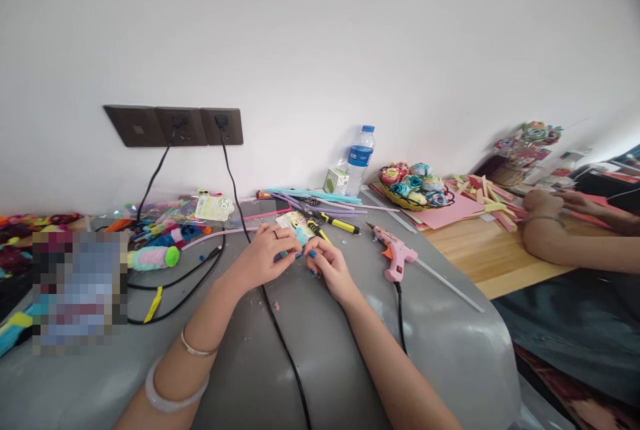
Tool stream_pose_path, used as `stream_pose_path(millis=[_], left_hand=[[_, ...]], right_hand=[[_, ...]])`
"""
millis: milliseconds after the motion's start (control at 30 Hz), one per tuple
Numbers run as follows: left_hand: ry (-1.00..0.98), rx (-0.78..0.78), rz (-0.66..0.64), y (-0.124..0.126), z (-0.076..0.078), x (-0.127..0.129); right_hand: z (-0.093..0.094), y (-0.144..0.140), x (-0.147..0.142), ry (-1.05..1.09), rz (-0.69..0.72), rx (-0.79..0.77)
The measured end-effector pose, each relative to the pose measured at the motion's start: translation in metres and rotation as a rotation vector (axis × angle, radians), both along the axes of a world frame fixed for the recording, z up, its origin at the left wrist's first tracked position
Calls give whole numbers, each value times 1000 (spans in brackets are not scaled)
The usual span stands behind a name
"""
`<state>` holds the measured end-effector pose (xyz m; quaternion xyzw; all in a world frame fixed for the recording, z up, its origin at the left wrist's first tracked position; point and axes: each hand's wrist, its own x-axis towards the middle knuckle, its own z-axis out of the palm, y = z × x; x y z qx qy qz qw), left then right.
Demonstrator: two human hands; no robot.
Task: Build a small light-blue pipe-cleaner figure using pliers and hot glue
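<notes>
My left hand (pixel 273 253) and my right hand (pixel 327 267) meet over the middle of the grey table (pixel 230 363), fingers pinched together. Between their fingertips is a small light-blue piece (pixel 301 235), partly hidden by the fingers; its exact kind is too small to make out. Just behind the hands lie yellow-and-black handled pliers (pixel 340 224) and a small printed card (pixel 287 219). To the right of my right hand, a pink hot glue gun (pixel 395 253) rests on its side with a clear glue stick out of its back.
Blue and purple pipe cleaners (pixel 313 197) lie near the wall beside a water bottle (pixel 360 160) and a small carton (pixel 336 181). A black cable (pixel 280 330) crosses under my left arm. Rolled paper flowers fill a basket (pixel 415 205). At right, a co-worker's hands (pixel 545 207) work over a wooden table.
</notes>
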<state>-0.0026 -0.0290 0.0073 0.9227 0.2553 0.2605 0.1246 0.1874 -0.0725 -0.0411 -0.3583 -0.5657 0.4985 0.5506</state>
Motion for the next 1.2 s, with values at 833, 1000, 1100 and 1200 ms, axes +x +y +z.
stream_pose_path(millis=[833,1000,1100,1200], left_hand=[[-328,2,483,23,10,-31],[-333,-2,506,25,8,-36],[-300,-45,485,25,6,-34],[-260,-63,469,24,5,-32]], right_hand=[[18,-72,143,-729,-915,-178],[8,-67,153,-1004,-895,-410],[7,-59,156,-1091,-856,-489],[8,-49,161,-1133,-821,-542]])
